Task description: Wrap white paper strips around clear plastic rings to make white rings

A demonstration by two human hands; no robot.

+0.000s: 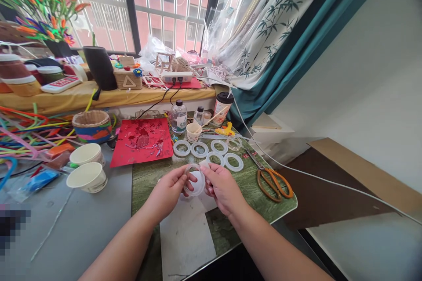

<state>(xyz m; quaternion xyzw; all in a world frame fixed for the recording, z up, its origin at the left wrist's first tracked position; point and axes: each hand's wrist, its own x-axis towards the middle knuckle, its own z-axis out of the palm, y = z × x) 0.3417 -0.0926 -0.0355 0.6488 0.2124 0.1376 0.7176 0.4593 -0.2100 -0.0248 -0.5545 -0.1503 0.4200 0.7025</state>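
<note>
Above the middle of the green table mat, my left hand [169,189] pinches a clear, bangle-like ring [197,192] by its left side. My right hand [225,187] is closed at the ring's right edge, with a small white piece [205,163] between thumb and fingers. Whether the right fingers also grip the ring is hard to see. Just beyond my hands lie several translucent white ring moulds [233,162]. A clear ring [234,142] rests at their far right. White sheets [184,232] lie on the mat below my hands.
Scissors [274,182] with orange handles lie at right. Behind the moulds stand a paper cup [194,132] with a stick, a clear bottle [179,116] and a lidded drink cup [223,107]. A red sheet [141,142] and two paper cups [87,177] are at left. A white cable [296,171] crosses the right.
</note>
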